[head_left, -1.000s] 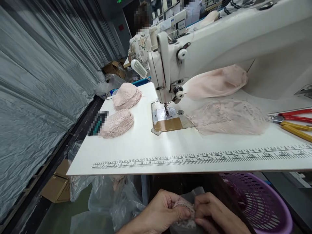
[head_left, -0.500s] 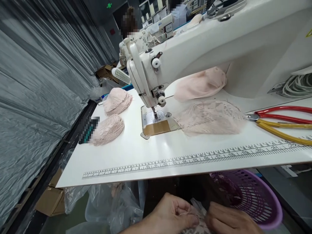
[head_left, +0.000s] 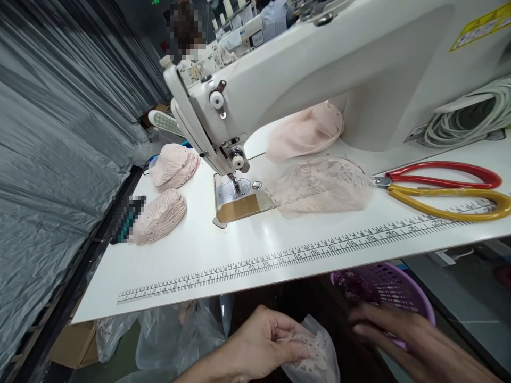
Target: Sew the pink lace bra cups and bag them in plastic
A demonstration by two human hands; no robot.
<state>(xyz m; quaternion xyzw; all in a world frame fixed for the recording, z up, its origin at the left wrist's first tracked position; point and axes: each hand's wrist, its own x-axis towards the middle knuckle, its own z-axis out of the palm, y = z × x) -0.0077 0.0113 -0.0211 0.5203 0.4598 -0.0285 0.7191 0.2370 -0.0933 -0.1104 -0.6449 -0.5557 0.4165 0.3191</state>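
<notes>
Below the table's front edge, my left hand [head_left: 265, 343] pinches a pale lace piece [head_left: 319, 354] with sheer edging between thumb and fingers. My right hand [head_left: 403, 332], smeared by motion, is apart from the lace, its fingers stretched out near a purple basket [head_left: 427, 306]. Nothing shows in it. On the white table stands a sewing machine [head_left: 279, 80]. Another pale lace piece [head_left: 323, 186] lies flat right of its needle plate [head_left: 239, 194]. A pink fabric piece [head_left: 307, 133] rests under the machine arm.
Scissors [head_left: 443, 191] with red and yellow handles lie on the right. Two pink lace bundles [head_left: 173, 165] [head_left: 162, 215] sit at the left. A printed ruler [head_left: 267, 263] runs along the front edge. Clear plastic bags [head_left: 199, 330] and a carton [head_left: 75, 340] are below. A person [head_left: 186, 32] is behind.
My right hand has let go of the lace and moved right, towards the basket. My left hand still holds the lace. The view has shifted, so the table items appear further left.
</notes>
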